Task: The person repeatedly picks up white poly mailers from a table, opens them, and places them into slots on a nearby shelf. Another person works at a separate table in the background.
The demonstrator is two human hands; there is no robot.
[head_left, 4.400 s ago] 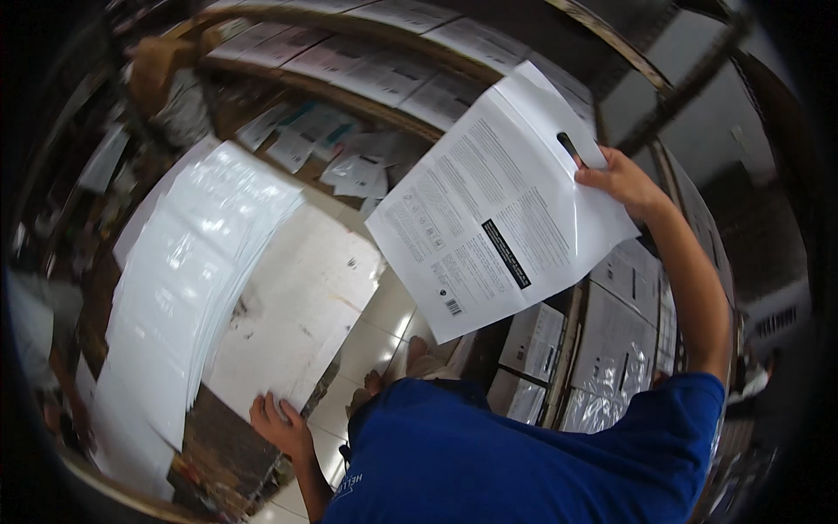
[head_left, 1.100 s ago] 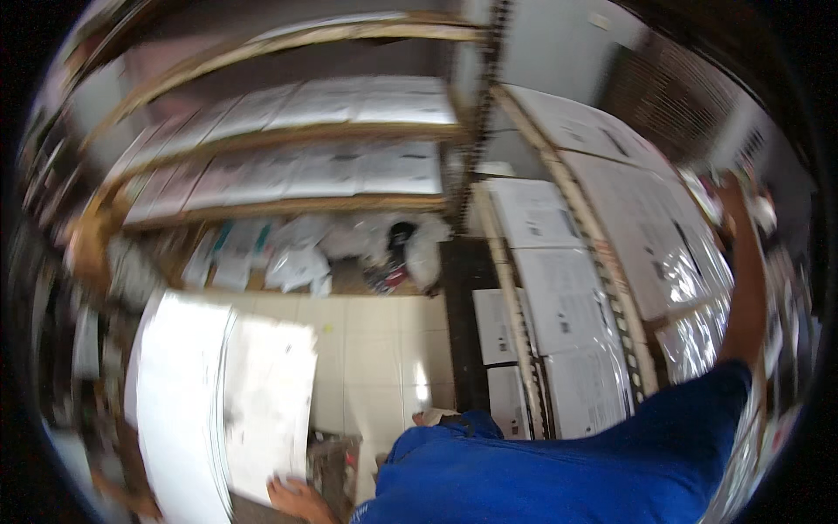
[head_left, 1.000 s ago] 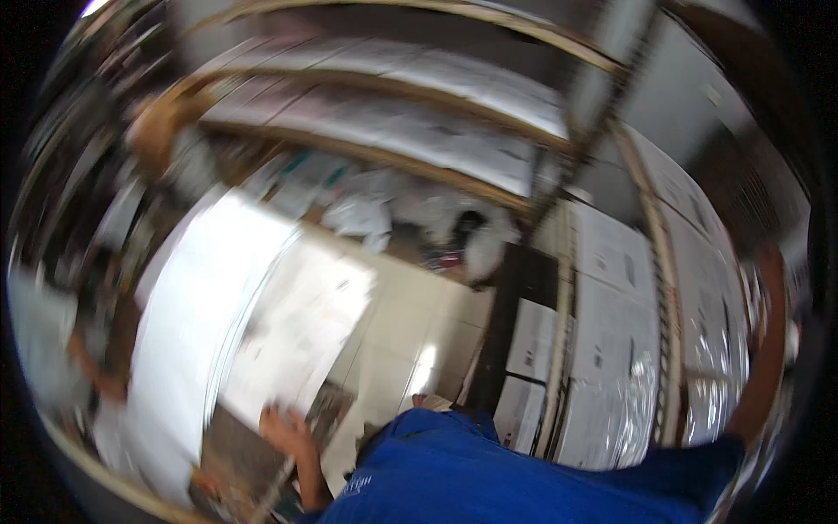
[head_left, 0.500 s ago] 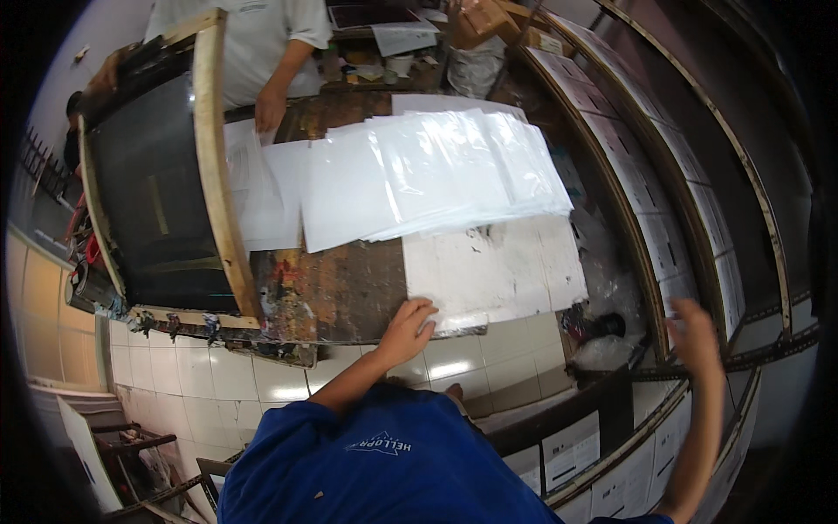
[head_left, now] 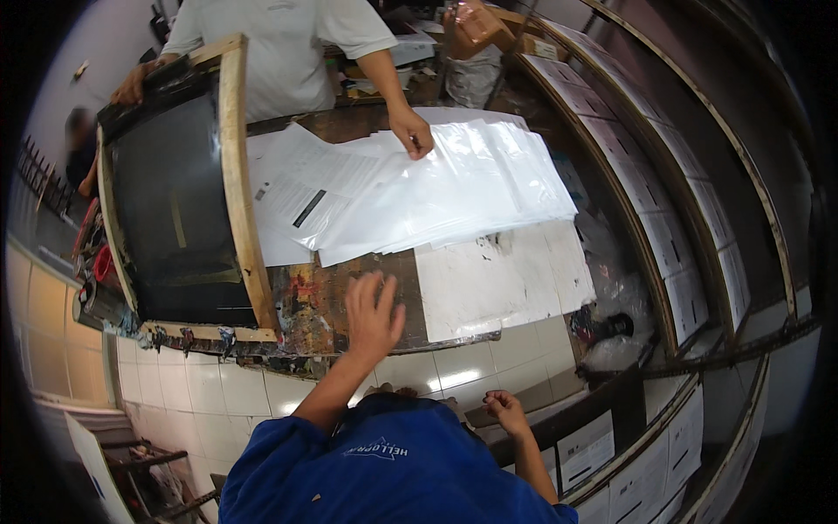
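My left hand [head_left: 374, 316] hovers over the near edge of the stained wooden table [head_left: 307, 301], its fingers spread and nothing in them. Just beyond it lies a clear plastic sheet [head_left: 323, 188] with dark print, set askew on white paper beside a fanned stack of clear plastic sheets [head_left: 480, 179]. My right hand [head_left: 504, 410] is lower, over the floor in front of the table, fingers curled in with nothing visible in them. A stained white board [head_left: 511, 279] lies under the stack's near side. At the left a wood-framed printing screen [head_left: 170, 196] stands tilted up.
Across the table a co-worker in a white shirt [head_left: 284, 52] holds the screen with one hand; the other hand [head_left: 410, 131] reaches to the stack. Racks with printed sheets [head_left: 615, 148] curve along the right. A lower rack [head_left: 642, 480] sits near my right arm. Cardboard boxes [head_left: 480, 26] stand behind.
My left hand has left the white board and moved left. My right hand has come from the right rack toward my body. The printed sheet now shows, and the co-worker's hand has moved to the stack.
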